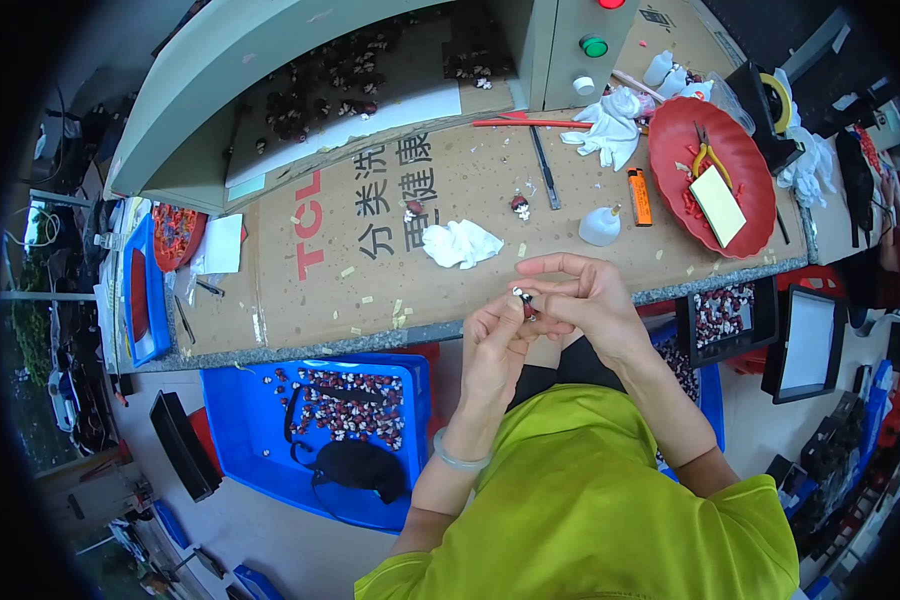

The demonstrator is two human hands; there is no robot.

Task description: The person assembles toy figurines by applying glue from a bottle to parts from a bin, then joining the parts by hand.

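Both hands meet just below the bench edge, a little toward four o'clock from the picture's centre: the left hand (497, 340) and the right hand (590, 298) pinch one small red-and-white part (524, 299) between their fingertips, fingers drawn in narrow around it, the right index finger arched above. At seven o'clock a blue bin (270, 440) holds a scatter of like parts plus a black pouch (362, 466); a second lot fills a dark tray (722, 318) at three o'clock. On the cardboard-covered bench (310, 290) two more such parts (519, 206) lie loose near a crumpled white cloth (460, 243), at twelve o'clock from the hands. By my judgement the work is mid-run: one piece in hand, many waiting in the bin, and I cannot tell which lot is finished. A red plate (670, 150) with yellow pliers sits at two o'clock
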